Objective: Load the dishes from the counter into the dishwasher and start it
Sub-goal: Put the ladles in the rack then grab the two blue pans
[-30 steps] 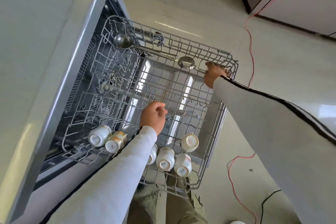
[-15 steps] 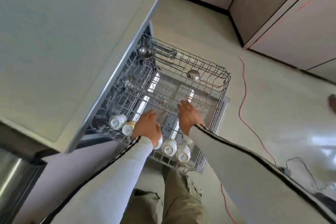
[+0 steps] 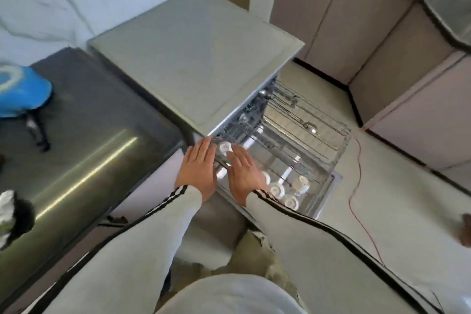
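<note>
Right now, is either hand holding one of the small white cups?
No: left hand and right hand lie flat, fingers straight, over the grey wire dishwasher rack.

Pulled-out wire rack, upturned white cups inside

Site was home kitchen: dishwasher with rack pulled out, cups loaded, steel counter, beige cabinets, tiled floor.

No legible text, label or number anywhere.
</note>
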Action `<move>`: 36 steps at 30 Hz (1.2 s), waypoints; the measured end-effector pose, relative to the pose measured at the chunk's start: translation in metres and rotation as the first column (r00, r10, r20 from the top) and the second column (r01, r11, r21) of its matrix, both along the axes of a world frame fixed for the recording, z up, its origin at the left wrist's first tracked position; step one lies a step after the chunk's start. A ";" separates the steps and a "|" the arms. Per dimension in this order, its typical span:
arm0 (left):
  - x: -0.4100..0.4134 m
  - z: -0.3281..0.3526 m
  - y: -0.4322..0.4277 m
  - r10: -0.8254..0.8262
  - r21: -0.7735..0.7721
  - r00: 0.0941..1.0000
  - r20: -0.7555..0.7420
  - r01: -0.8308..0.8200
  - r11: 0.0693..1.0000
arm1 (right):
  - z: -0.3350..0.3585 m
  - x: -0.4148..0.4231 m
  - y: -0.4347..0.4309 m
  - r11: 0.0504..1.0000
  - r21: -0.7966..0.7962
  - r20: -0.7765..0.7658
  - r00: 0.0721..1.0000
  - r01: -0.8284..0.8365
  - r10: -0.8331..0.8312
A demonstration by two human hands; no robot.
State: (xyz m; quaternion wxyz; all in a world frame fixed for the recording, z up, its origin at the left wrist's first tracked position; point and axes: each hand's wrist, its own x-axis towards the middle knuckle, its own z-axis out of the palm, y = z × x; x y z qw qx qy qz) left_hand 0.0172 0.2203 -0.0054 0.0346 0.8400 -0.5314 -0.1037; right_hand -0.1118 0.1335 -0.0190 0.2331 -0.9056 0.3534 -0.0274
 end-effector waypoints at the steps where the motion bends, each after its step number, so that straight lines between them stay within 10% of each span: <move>1: 0.012 0.005 0.016 0.048 -0.005 0.999 0.027 -0.048 0.999 | 0.006 0.018 0.010 0.999 -0.001 0.013 0.999 -0.050 0.050; 15: 0.174 0.018 0.196 0.708 -0.083 0.705 0.037 -0.704 0.706 | 0.028 0.269 0.135 0.783 -0.203 0.218 0.752 -0.588 0.622; 29: 0.331 0.035 0.236 0.989 -0.093 0.111 0.097 -0.988 0.120 | 0.048 0.471 0.172 0.854 -0.034 0.033 0.853 -0.520 0.521; 36: 0.347 0.036 0.243 0.976 0.028 0.107 0.188 -0.994 0.103 | 0.042 0.495 0.177 0.911 0.108 0.028 0.917 -0.398 0.397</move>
